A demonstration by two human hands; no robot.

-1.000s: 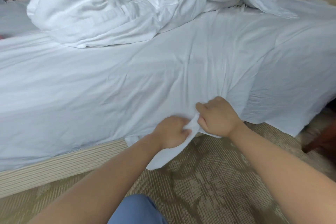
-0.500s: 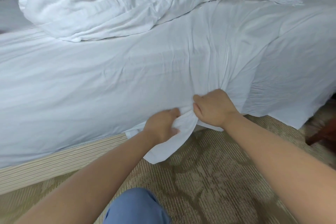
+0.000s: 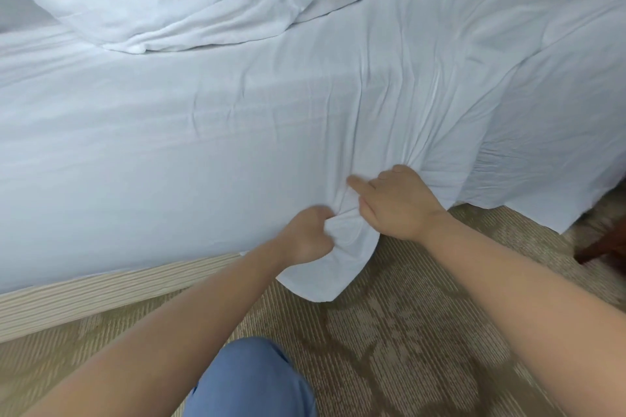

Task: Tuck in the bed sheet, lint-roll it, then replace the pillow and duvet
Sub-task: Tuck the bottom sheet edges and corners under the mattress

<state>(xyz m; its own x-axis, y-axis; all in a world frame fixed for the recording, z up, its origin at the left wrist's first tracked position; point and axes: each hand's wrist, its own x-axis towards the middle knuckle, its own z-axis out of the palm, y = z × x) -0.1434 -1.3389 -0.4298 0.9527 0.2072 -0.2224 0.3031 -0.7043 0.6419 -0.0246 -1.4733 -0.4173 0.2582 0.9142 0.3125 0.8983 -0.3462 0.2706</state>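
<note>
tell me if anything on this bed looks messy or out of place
Yes: the bed sheet hangs loose over the mattress side to the carpet, bunched where the left hand and right hand grip it. The duvet lies crumpled on top.

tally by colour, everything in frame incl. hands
White: 2, the bed sheet and the duvet bunched on top
Beige or tan: 2, the bed base and the carpet
Blue: 1, the trouser knee
Dark red-brown: 1, the furniture piece at the right edge
Bare hands: 2, left hand and right hand, both holding sheet
Total: 8
</note>
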